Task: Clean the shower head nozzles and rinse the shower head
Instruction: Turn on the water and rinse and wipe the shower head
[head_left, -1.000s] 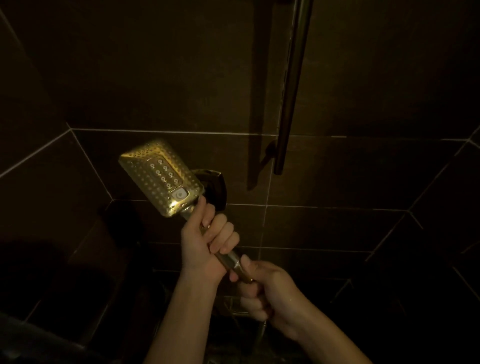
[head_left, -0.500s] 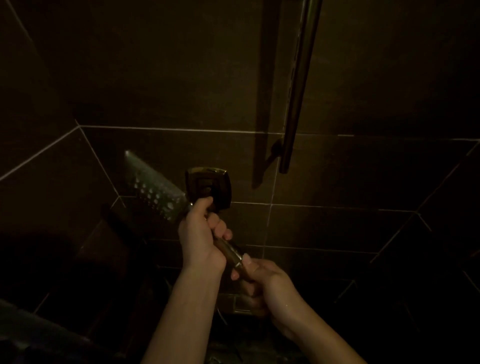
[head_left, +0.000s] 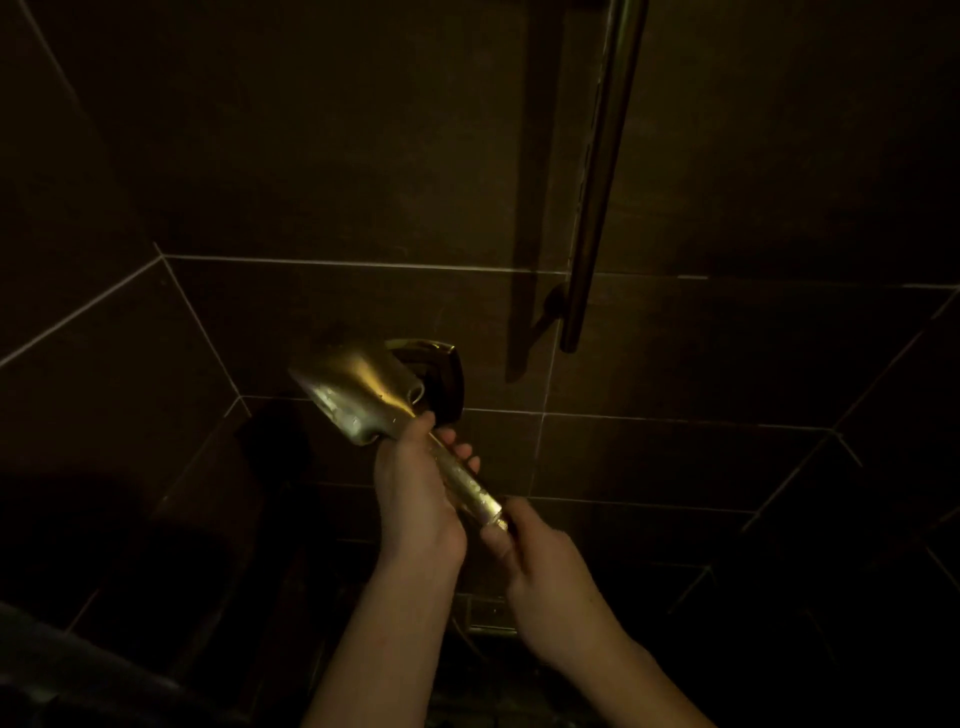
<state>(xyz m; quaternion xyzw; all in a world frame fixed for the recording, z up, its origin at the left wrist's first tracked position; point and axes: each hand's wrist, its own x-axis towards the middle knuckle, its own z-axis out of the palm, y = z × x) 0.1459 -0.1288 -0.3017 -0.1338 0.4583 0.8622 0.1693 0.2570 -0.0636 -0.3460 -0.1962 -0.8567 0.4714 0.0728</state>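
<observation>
Left hand (head_left: 415, 488) wraps the upper part of the shower head (head_left: 363, 395) handle, just below the neck, fingers curled round it from behind so only their tips show on the right side. Right hand (head_left: 535, 556) grips the bottom end of the handle, thumb laid along the metal, near lower centre of the frame. Both are clamped on the same wet, gold-coloured handle, one above the other and nearly touching.

From here the shower head sits left of centre, tilted up and to the left, and I see its smooth back; the nozzle face points away from me, so I cannot tell how clean the nozzles are. Just behind it on the dark tiled wall (head_left: 311, 156) is the square mixer control (head_left: 441, 374), and the vertical slide rail (head_left: 597, 182) runs down from the upper right.

I judge I am turning the head over between scrubbing and rinsing. To do it well I should let the lower hand steer the twist while the upper one steadies the neck, since water beads on the handle make it slippery. Keeping the head clear of the control behind avoids a knock, and the hose, which I cannot make out in the dark below, should not be kinked.
</observation>
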